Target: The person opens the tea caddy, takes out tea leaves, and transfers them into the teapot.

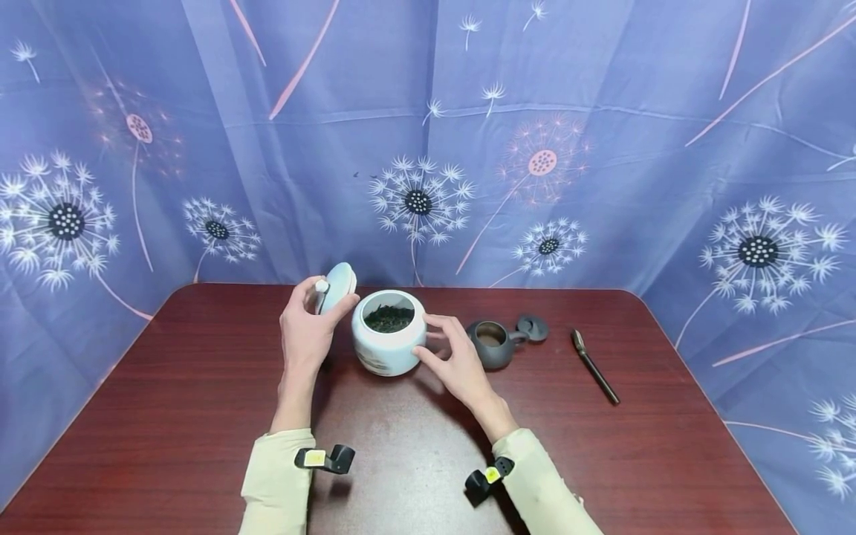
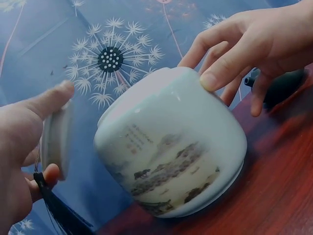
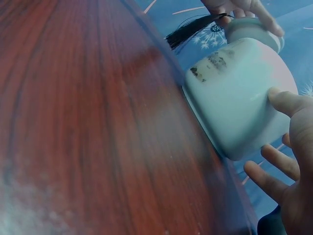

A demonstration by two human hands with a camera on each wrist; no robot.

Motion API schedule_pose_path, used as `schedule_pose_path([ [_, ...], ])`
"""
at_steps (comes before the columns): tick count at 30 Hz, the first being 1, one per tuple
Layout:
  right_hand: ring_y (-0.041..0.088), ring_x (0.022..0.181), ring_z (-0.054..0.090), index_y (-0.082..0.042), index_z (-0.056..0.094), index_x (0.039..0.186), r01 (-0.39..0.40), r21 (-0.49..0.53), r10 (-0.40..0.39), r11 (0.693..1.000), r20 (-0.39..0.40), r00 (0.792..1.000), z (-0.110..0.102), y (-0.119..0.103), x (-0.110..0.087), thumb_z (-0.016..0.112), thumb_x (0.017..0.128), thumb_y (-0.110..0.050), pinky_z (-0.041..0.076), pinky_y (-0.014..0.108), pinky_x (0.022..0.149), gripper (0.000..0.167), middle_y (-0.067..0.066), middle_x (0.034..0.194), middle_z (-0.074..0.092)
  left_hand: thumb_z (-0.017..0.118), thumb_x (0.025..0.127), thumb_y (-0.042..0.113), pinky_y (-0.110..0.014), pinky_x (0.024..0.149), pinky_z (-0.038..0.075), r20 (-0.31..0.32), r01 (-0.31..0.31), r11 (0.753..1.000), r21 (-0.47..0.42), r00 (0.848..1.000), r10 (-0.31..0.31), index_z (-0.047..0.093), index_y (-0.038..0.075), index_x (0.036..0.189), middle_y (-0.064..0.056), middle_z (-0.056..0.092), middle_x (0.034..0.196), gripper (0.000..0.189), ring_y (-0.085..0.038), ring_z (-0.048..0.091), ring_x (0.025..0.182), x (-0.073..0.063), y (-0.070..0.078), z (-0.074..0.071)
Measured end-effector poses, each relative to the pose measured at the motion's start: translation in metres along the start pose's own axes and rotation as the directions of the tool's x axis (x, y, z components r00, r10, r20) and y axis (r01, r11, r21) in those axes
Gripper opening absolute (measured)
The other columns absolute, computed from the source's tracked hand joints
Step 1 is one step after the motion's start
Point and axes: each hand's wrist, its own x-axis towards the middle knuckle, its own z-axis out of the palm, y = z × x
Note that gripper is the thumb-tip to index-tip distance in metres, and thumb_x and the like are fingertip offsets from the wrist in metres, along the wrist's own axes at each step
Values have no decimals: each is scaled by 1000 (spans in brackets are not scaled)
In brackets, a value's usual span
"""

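Desk (image 1: 167,409): far edge against a dandelion-print curtain (image 1: 321,186). White jar (image 1: 388,353) upright near that far edge, closer to the far left corner than the far right — uncapped, dark leaves (image 1: 389,318) inside.

Left hand (image 1: 306,327) just left of it, thumb and fingers curled closed on the jar lid (image 1: 339,286), which is tipped on edge, off the mouth. Right hand (image 1: 461,364) loosely spread, nothing enclosed; thumb tip touches the jar's right flank. How firmly the forefinger bears, cannot tell.

Room: broad stretch of wood from left hand to left edge, another from jar to near edge. Right side tighter: dark pot (image 1: 491,359) just beyond the right hand, pot lid (image 1: 533,328) by its handle, brush (image 1: 597,369) slanting toward the right edge.

Left wrist view adds a painted landscape (image 2: 171,171) on the jar wall and a dark tassel (image 2: 58,208) by the lid. Leaves show from the head view only.

Count: one jar, one pot, two lids, one brush, one tassel, two hands.
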Motion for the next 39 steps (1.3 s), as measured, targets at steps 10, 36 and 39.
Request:
schedule_pose_path([
  [10,26,110,68,-17,58,135,-14,-5,14,1000,-7,1000,0,-2,1,79,85,-18,58,36,69,53,7,131,58,87,73,34,-43,102,44,17,31,979,199,999,-35,55,13,135,-13,62,131,73,-27,56,120,3,-8,-1],
  [36,37,109,67,-5,58,133,-29,9,29,1000,13,999,-10,-41,-4,76,87,-11,57,35,70,50,17,129,58,80,76,33,-57,94,44,59,123,864,489,983,-173,45,10,143,-18,55,140,79,-40,55,122,4,-41,-6],
  [39,36,109,67,-5,58,133,-34,9,34,999,14,999,-10,-42,-4,76,87,-11,57,35,70,50,16,130,58,80,76,32,-57,95,44,71,122,865,487,981,-178,45,9,144,-18,54,141,80,-40,54,123,4,-45,-6],
])
